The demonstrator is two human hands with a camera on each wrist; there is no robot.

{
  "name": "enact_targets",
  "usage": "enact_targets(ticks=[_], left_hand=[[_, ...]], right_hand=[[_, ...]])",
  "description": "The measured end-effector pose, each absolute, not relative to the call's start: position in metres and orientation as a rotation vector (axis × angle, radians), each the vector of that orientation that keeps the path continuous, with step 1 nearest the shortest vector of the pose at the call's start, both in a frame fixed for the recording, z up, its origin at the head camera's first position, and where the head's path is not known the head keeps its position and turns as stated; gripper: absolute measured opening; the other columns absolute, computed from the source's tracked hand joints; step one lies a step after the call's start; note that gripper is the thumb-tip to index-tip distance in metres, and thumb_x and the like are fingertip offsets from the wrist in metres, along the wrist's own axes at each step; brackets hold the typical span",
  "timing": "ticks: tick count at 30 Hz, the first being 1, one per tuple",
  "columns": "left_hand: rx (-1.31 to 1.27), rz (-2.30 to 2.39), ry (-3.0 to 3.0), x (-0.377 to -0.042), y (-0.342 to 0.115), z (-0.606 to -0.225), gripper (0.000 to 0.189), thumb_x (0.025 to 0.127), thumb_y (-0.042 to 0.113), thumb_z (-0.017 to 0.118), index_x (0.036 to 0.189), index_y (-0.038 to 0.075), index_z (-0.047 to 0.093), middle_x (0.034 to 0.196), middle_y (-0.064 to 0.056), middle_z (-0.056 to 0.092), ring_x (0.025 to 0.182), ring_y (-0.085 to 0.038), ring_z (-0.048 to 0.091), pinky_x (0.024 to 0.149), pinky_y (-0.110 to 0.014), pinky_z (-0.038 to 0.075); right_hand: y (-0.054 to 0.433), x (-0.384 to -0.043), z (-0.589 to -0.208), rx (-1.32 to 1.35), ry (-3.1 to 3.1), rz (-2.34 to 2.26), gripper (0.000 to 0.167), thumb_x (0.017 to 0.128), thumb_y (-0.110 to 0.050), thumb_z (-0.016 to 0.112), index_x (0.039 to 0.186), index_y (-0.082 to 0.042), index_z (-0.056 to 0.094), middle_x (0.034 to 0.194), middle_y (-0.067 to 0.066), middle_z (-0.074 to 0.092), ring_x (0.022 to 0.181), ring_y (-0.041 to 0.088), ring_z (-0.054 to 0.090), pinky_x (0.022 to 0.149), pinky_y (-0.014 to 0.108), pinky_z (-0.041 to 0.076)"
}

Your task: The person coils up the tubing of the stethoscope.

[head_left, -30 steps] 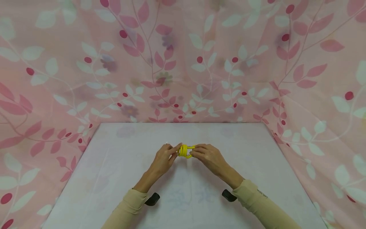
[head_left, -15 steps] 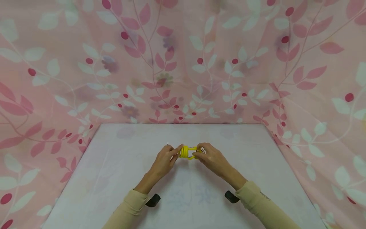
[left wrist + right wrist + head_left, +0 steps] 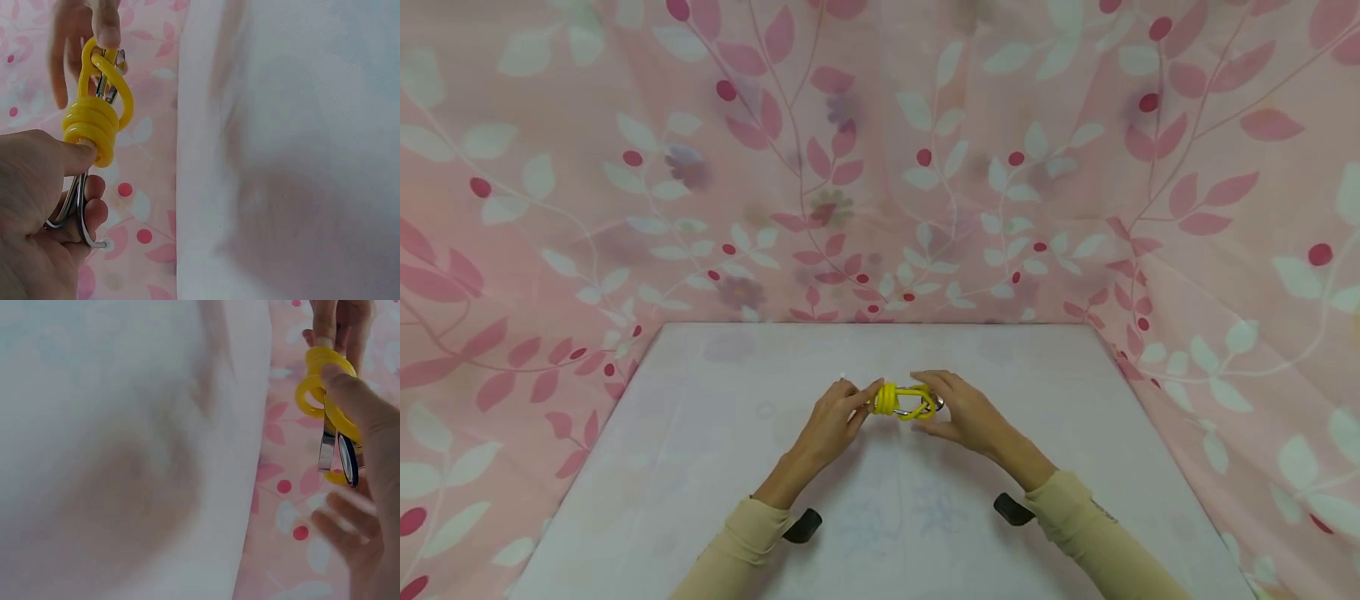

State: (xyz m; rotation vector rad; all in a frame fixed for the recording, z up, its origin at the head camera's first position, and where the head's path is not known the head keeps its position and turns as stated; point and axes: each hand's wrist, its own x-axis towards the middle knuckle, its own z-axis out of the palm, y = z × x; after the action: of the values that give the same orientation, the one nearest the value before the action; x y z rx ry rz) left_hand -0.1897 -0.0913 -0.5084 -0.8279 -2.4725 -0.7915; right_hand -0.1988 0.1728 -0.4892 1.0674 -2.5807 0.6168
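Observation:
A yellow cord [image 3: 886, 398] is wound in several turns round the middle of a shiny metal tool [image 3: 80, 200], and a looped end of the cord lies over the far end. Thin wire arms, one white-tipped, show at the tool's near end. Flat curved metal pieces show at the other; its exact kind is unclear. My left hand [image 3: 831, 421] pinches the wire arms and the coil's lower edge, thumb on the yellow turns. Around the looped end my right hand [image 3: 973, 417] is spread, thumb and fingers apart; contact with the loop is hard to tell.
A white table [image 3: 715, 467] lies under both hands. Pink leaf-patterned cloth [image 3: 880, 167] hangs behind it and at both sides. Black wrist-worn pieces [image 3: 803, 526] show beside the sleeves.
The right hand has loosened from the cord's far end and spread its fingers, moving slightly right, so the loop and metal end now show. The left hand keeps its hold, almost still.

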Motion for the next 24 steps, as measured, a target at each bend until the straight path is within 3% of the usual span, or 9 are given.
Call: enact_targets(ticks=[3,6,12,18,21,24], left_hand=[[-0.846,-0.786,-2.495,-0.190,-0.091,-0.507,0.051,0.087,0.008,0.074,0.135,0.020,0.061,0.087,-0.001,0.059,0.078,-0.010,0.050,0.083,-0.030,0.055],[-0.854,-0.782,-2.527,-0.190,-0.091,-0.506,0.052,0.088,0.010,0.072,0.137,0.022,0.058,0.089,-0.001,0.058,0.079,-0.010,0.050,0.075,-0.026,0.054],[-0.874,-0.753,-2.596,-0.189,-0.092,-0.508,0.052,0.092,0.009,0.067,0.141,0.022,0.055,0.092,-0.001,0.058,0.083,-0.011,0.049,0.098,-0.036,0.051],[-0.866,-0.732,-2.674,-0.190,-0.094,-0.509,0.051,0.096,0.008,0.058,0.145,0.020,0.049,0.105,-0.002,0.059,0.095,-0.014,0.051,0.084,-0.029,0.051],[-0.853,-0.777,-2.739,-0.191,-0.096,-0.509,0.054,0.096,0.011,0.056,0.148,0.019,0.045,0.116,-0.004,0.059,0.104,-0.016,0.051,0.088,-0.032,0.051],[-0.841,-0.901,-2.794,-0.191,-0.100,-0.508,0.058,0.096,0.015,0.057,0.151,0.018,0.040,0.129,-0.007,0.054,0.120,-0.021,0.050,0.100,-0.040,0.048]], right_hand=[[0.170,-0.200,-0.485,0.915,-2.726,0.681,0.090,0.071,-0.047,0.085,0.144,-0.012,0.048,0.125,0.009,0.063,0.100,0.018,0.064,0.085,0.038,0.057],[0.168,-0.202,-0.483,0.865,-2.803,0.681,0.078,0.071,-0.051,0.083,0.133,-0.010,0.060,0.112,0.004,0.069,0.089,0.013,0.065,0.078,0.034,0.057],[0.168,-0.206,-0.487,0.923,-2.783,0.584,0.067,0.070,-0.053,0.083,0.119,-0.011,0.070,0.100,0.000,0.073,0.080,0.009,0.065,0.076,0.032,0.054],[0.171,-0.208,-0.493,0.960,-2.702,0.545,0.066,0.069,-0.056,0.083,0.116,-0.010,0.073,0.096,0.001,0.075,0.078,0.012,0.067,0.073,0.035,0.053],[0.171,-0.211,-0.494,0.966,-2.675,0.557,0.066,0.068,-0.056,0.083,0.114,-0.011,0.073,0.095,0.000,0.076,0.078,0.011,0.067,0.073,0.034,0.052],[0.173,-0.212,-0.495,0.976,-2.654,0.577,0.065,0.068,-0.056,0.083,0.113,-0.011,0.074,0.094,-0.001,0.076,0.076,0.009,0.065,0.072,0.032,0.051]])
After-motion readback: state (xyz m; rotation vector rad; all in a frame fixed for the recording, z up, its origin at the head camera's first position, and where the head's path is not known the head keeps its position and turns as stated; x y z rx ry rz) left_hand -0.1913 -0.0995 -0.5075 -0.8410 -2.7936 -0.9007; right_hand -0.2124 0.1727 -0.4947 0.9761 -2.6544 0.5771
